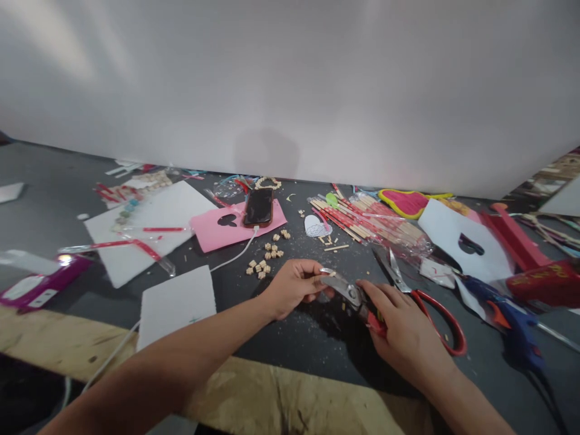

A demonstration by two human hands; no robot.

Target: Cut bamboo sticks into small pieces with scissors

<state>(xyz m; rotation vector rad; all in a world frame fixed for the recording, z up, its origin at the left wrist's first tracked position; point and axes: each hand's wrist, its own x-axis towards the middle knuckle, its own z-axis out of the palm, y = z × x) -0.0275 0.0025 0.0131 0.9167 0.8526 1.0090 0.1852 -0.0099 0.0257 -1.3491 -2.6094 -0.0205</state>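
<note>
My right hand [403,317] is closed around the red grips of a pair of pruning shears [350,292], with their blades pointing left and parted. My left hand [294,289] pinches a small pale wooden stick [330,275] between thumb and fingers, right at the blades. Most of that stick is hidden by the fingertips. Left of the shears lie several small clusters of short wooden pieces [259,268]. A few cut stick bits [336,248] are scattered beyond my hands. Scissors with red handles [437,320] rest beside my right hand.
Wooden sticks [339,220] and red plastic-wrapped packs lie behind my hands. A phone [258,207] on pink card [206,232] has a white cable attached. White foam sheets [176,302] are at left. A blue glue gun [507,311] lies at right. Plywood [312,396] edges the black table.
</note>
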